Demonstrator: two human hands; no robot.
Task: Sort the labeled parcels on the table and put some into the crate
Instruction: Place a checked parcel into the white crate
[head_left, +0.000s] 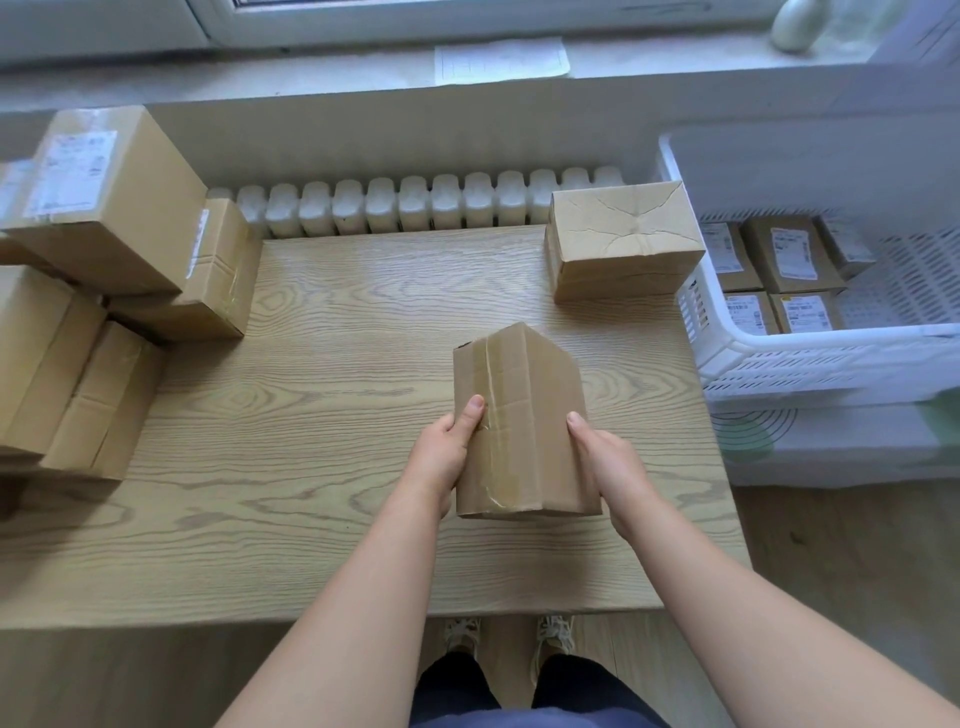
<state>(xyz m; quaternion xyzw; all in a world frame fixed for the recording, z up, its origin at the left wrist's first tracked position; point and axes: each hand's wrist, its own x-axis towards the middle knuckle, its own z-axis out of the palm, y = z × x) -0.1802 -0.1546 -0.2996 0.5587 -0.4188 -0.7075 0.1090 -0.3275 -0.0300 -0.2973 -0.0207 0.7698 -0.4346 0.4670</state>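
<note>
A brown taped cardboard parcel (522, 421) is held tilted above the wooden table (322, 395), one long edge facing up, no label visible on it. My left hand (447, 457) grips its left side with the thumb on the tape. My right hand (608, 467) holds its right side. A crumpled parcel (623, 239) rests at the table's far right corner. A stack of several parcels (104, 270), some labeled, fills the left end. The white crate (810, 358) to the right holds several labeled parcels (779, 275).
A white radiator (415, 202) runs behind the table's far edge, below a window sill with a paper sheet (501, 61). The crate sits on a white stand off the table's right side. My shoes (511, 636) show below the table's near edge.
</note>
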